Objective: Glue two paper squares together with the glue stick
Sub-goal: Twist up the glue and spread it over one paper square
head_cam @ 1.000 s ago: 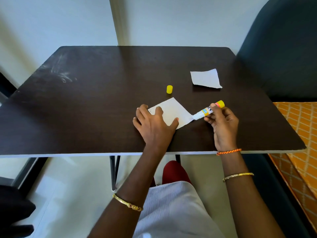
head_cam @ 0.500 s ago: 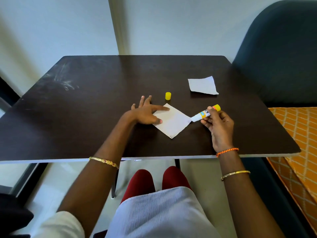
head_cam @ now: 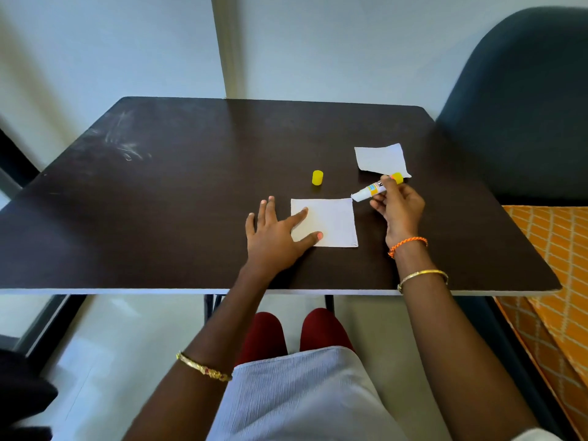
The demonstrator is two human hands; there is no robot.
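Right hand (head_cam: 397,208) pinching glue stick (head_cam: 375,187), long axis slanting, tip just off near paper square (head_cam: 331,222) far-right corner. Left hand (head_cam: 273,233) flat, fingers spread, pressing its left edge.

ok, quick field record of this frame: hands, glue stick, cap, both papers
left hand: flat, finger and thumb pressing the near paper square
right hand: holds the glue stick, tip at the near square's far right corner
cap: off, upright on the table
far paper square: lies apart, beyond the right hand
glued together: not yet
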